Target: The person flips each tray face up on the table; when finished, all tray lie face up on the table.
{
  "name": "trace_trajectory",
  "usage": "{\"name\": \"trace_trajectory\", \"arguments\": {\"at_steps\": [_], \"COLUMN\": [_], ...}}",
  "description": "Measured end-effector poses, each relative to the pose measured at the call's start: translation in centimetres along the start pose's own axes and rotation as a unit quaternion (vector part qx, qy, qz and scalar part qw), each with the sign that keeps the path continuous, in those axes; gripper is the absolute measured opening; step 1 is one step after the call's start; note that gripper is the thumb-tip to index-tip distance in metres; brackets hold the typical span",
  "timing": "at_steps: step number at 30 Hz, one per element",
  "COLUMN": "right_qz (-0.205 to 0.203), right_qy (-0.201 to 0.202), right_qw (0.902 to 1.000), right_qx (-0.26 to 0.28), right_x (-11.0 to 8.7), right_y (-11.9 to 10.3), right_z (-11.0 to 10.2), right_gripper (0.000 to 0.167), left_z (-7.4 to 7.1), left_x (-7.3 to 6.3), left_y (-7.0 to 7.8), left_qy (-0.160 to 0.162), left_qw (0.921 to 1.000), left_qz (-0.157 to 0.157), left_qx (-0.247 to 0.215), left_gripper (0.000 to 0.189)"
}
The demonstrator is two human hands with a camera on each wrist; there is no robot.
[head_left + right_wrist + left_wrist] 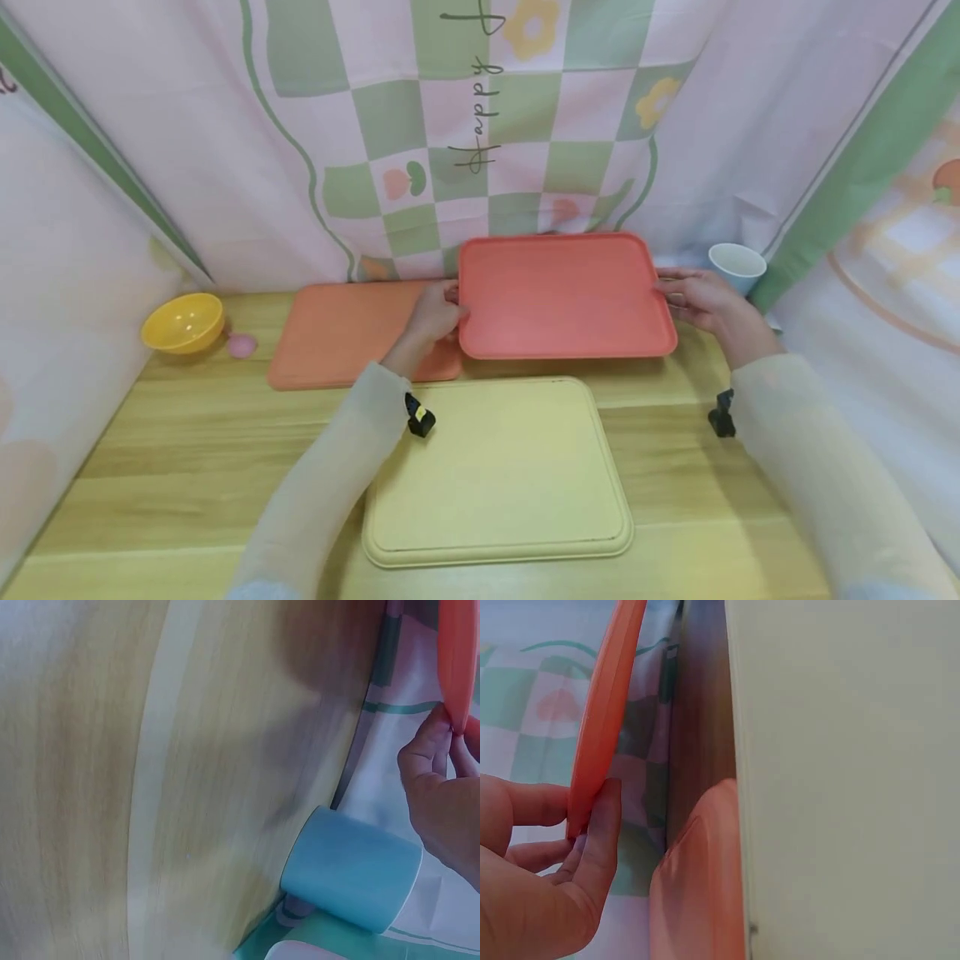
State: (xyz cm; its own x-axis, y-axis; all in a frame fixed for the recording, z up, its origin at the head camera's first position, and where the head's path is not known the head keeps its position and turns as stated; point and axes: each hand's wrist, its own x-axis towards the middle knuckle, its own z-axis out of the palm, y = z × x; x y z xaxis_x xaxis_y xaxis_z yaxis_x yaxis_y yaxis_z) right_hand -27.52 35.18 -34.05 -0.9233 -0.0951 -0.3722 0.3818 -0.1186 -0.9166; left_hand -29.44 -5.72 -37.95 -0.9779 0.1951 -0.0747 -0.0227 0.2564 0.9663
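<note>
Both hands hold a red tray [562, 296] by its short ends, raised above the back of the table. The left hand [435, 312] pinches its left edge, thumb on one face and fingers behind; the left wrist view shows the tray's rim [604, 720] between thumb and fingers. At the other end, the right hand [701, 300] grips the right edge between thumb and fingertips, close beside a blue cup [352, 868]. Under the left forearm lies an orange tray [337, 333], partly covered by that hand. A pale yellow tray [502, 475] lies flat in front of the red one.
On the far left, a yellow bowl [183, 323] stands beside a small pink object [242, 345]. A patterned curtain [405, 125] hangs along the table's back edge and sides. The wooden table [187, 467] extends left of the yellow tray.
</note>
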Motion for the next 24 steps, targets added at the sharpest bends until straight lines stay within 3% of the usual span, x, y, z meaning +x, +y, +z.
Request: {"name": "trace_trajectory", "arguments": {"at_steps": [8,14,20,24], "right_qz": [-0.006,0.001,0.007,0.011], "right_qy": [0.019,0.044,0.066,0.071], "right_qw": [0.9984,0.9946,0.9873,0.986], "right_qx": [-0.052,-0.094,-0.145,-0.151], "right_x": [0.6,1.0,1.3,1.4], "right_y": [0.0,0.4,0.8,1.2], "right_z": [-0.7,-1.2,-1.6,-2.0], "right_gripper": [0.031,0.021,0.059,0.039], "left_z": [1.1,1.8,2.3,2.7], "left_x": [0.6,0.6,0.5,0.6], "left_y": [-0.3,-0.4,-0.2,-0.5], "left_qy": [0.015,0.01,0.002,-0.01], "left_qw": [0.9998,0.9999,0.9998,0.9994], "left_qz": [0.005,0.002,-0.02,-0.024], "left_qx": [-0.008,-0.005,0.007,0.024], "left_gripper": [0.056,0.052,0.043,0.039]}}
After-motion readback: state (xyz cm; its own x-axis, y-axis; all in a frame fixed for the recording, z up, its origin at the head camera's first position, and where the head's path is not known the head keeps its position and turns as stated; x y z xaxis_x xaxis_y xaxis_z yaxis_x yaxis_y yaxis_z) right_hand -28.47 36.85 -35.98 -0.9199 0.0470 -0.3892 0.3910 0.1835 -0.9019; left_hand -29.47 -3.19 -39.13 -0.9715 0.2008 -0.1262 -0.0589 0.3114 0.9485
